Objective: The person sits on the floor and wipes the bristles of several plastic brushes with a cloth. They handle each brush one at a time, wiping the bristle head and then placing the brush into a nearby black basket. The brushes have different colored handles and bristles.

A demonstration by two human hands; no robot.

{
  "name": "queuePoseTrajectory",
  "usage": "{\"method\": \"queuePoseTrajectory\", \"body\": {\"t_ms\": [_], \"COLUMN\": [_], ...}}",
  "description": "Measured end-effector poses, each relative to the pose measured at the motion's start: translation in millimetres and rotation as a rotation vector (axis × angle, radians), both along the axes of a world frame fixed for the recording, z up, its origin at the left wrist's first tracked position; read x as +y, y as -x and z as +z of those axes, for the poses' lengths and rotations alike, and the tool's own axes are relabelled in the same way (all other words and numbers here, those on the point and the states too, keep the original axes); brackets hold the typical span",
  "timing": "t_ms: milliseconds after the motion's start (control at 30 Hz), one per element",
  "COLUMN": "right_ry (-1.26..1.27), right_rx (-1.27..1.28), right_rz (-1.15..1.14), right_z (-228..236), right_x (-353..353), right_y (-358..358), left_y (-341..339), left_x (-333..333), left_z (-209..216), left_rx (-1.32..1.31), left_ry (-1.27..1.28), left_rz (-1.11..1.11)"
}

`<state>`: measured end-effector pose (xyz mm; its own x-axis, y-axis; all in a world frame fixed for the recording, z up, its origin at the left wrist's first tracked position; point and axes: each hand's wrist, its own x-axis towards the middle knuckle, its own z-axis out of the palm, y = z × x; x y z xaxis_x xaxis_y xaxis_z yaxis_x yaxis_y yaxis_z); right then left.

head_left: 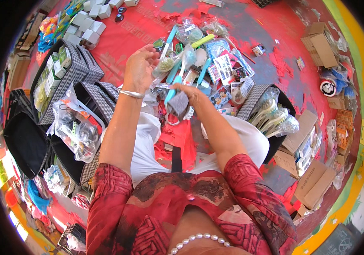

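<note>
My right hand point(187, 94) is closed round the turquoise handle of a long-handled brush point(188, 57), its pale head in clear plastic pointing away from me. A folded grey cloth point(178, 105) hangs at the same hand, against the handle. Whether the fingers pinch the cloth too is hidden. My left hand point(141, 64) is raised to the left of the brush, fingers loosely curled and apart, with nothing seen in them. Beyond both hands lies a heap of small packaged goods, among them a sticker sheet point(223, 68) and a lime-green handle point(203, 41).
Houndstooth-patterned boxes point(72, 68) with packaged goods stand on my left. A similar box on my right holds plastic-wrapped brushes point(271, 112). Cardboard boxes point(318, 182) line the right side. Small white boxes point(89, 25) lie at the far left on the torn red floor covering point(126, 25).
</note>
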<state>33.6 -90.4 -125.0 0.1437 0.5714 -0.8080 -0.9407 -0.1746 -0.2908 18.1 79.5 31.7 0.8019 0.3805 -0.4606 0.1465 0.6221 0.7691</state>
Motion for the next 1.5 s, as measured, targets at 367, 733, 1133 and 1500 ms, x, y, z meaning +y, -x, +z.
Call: {"method": "queuePoseTrajectory", "body": {"t_ms": [367, 733, 1133, 1500], "right_ry": [0.212, -0.241, -0.013, 0.867], "right_rx": [-1.223, -1.157, -1.916, -1.761], "right_rz": [0.752, -0.761, 0.297, -0.419], "right_z": [173.3, 241.0, 223.2, 198.7], "right_x": [-17.1, -93.2, -37.8, -138.9], "right_y": [39.4, -63.9, -21.4, -94.1], "left_y": [13.0, 17.6, 24.9, 40.4], "left_x": [-29.2, -60.1, -83.5, -84.5], "left_z": [13.6, 26.1, -5.8, 14.9], "left_rx": [-0.087, -0.079, -0.283, -0.130], "left_ry": [-0.062, 0.058, -0.143, -0.267], "left_rz": [-0.472, -0.663, -0.611, -1.102]}}
